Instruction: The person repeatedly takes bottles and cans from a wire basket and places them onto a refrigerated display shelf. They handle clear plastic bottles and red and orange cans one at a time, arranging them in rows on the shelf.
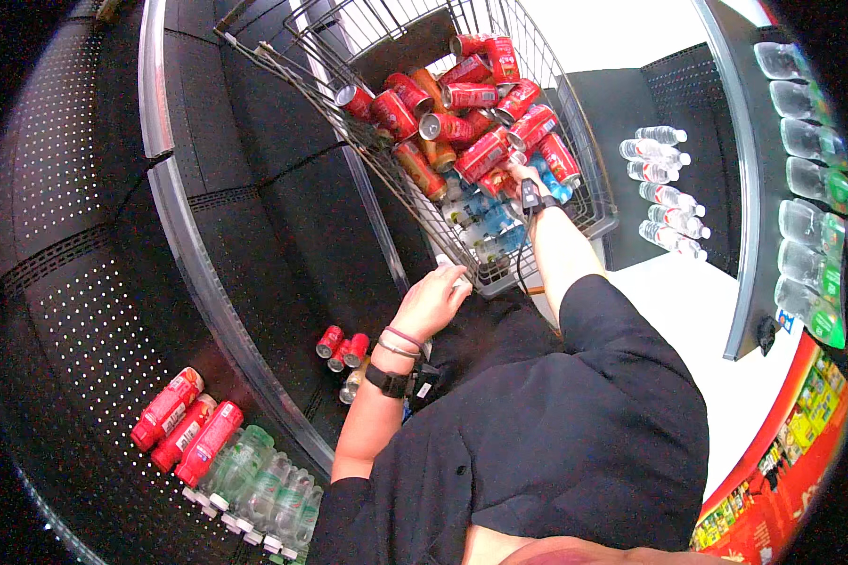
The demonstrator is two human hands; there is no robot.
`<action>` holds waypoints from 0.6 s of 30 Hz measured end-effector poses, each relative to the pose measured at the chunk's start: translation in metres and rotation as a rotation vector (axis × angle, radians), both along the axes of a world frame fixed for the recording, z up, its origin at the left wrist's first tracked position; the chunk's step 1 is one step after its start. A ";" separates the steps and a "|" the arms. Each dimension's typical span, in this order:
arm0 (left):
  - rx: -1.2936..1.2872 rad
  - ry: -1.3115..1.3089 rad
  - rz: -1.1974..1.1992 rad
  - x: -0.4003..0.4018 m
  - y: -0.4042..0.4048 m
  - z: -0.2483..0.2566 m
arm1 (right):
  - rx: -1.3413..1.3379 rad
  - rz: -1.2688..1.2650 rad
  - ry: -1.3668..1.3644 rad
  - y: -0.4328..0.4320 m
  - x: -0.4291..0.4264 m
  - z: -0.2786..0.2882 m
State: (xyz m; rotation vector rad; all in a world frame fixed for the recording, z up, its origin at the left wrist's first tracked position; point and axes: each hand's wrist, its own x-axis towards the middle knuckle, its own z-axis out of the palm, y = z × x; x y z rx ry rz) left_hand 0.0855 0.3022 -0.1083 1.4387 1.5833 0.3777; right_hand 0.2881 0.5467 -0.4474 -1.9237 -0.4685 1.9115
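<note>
A wire shopping cart (pixel 586 152) stands before me, piled with red drink cans (pixel 480 154), some orange-gold cans (pixel 418 169) and clear plastic bottles with blue parts (pixel 502 219) beneath them. My right hand (pixel 526 182) reaches into the cart at the lower edge of the can pile. Its fingers are at a red can (pixel 496 181), partly hidden, so whether they grip it is unclear. My left hand (pixel 431 300) is just outside the cart's near corner, fingers bent, beside a small white object (pixel 461 281). Whether it holds that object cannot be made out.
Dark shelves (pixel 254 141) run along the left. Small red cans (pixel 339 348) sit on a lower shelf; red bottles (pixel 187 427) and clear green-tinted bottles (pixel 254 466) stand nearer me. To the right, water bottles (pixel 668 191) occupy a low shelf, and green-labelled bottles (pixel 809 198) line an upper one.
</note>
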 end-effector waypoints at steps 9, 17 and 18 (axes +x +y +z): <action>0.082 -0.092 0.087 0.006 0.018 0.004 | -0.308 -0.189 0.290 -0.047 0.031 0.115; 0.123 -0.004 0.230 0.018 0.026 0.010 | 0.242 0.400 0.357 -0.103 0.010 0.217; 0.076 -0.045 0.252 0.016 0.027 0.013 | 0.290 0.485 0.327 -0.108 0.002 0.229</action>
